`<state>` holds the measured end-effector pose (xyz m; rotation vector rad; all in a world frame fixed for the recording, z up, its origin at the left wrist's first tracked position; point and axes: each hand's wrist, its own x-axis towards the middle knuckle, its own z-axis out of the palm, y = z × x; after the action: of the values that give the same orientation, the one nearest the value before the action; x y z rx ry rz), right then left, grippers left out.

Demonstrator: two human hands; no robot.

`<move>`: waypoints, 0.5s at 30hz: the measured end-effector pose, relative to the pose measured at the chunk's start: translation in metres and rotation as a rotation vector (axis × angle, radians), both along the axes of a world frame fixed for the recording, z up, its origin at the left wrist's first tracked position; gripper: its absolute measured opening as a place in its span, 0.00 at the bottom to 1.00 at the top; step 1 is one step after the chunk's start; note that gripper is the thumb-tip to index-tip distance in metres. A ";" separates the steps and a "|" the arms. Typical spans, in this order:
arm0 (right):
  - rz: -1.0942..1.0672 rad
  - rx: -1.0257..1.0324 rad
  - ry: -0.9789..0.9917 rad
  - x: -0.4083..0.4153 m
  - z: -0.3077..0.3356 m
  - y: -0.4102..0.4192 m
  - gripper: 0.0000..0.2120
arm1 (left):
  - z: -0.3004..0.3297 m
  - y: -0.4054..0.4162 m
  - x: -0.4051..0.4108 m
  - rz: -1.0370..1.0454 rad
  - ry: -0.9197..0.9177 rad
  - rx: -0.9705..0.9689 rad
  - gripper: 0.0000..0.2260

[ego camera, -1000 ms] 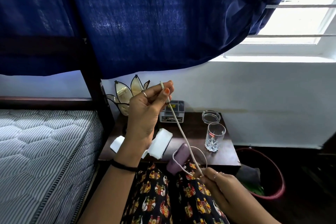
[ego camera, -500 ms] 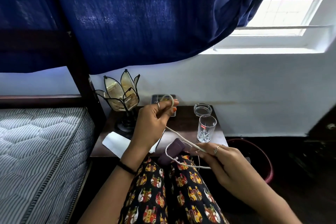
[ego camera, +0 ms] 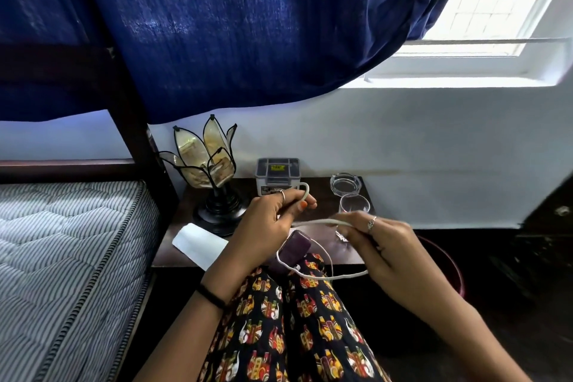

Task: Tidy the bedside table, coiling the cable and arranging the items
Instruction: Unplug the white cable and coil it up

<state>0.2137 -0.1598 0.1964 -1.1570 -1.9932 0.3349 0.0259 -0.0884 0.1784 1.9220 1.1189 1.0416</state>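
A white cable (ego camera: 322, 222) runs between my two hands over the dark wooden bedside table (ego camera: 328, 246). My left hand (ego camera: 273, 223) pinches a small loop of it above the table's middle. My right hand (ego camera: 381, 245) grips a stretch further along, to the right. From there the cable curves down and back to a purple charger (ego camera: 294, 250) lying at the table's front edge. A drinking glass (ego camera: 354, 207) stands behind my right hand, partly hidden.
A petal-shaped lamp (ego camera: 209, 164) stands back left, a small plastic box (ego camera: 278, 175) at the back middle, a glass ashtray (ego camera: 345, 184) back right. White paper (ego camera: 200, 243) lies front left. A mattress (ego camera: 62, 251) lies left, a dark red bin (ego camera: 446, 267) right.
My left hand has come down from head height to just above the table, now holding a loop. My right hand rose and moved right, pulling the cable nearly level.
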 end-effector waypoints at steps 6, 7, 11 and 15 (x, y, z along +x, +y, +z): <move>-0.100 0.063 0.105 0.010 0.012 0.036 0.09 | 0.005 0.018 0.004 -0.118 -0.101 -0.180 0.10; -0.107 0.066 0.118 0.013 0.013 0.042 0.10 | 0.006 0.021 0.006 -0.142 -0.111 -0.199 0.10; -0.106 0.051 0.167 0.026 0.009 0.062 0.11 | 0.016 0.032 0.018 -0.170 -0.133 -0.256 0.11; -0.112 0.027 0.190 0.036 0.004 0.076 0.11 | 0.017 0.042 0.027 -0.183 -0.177 -0.306 0.12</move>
<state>0.2496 -0.0843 0.2009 -1.1694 -1.7565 0.3456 0.0525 -0.0463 0.1958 1.6218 0.9242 0.8665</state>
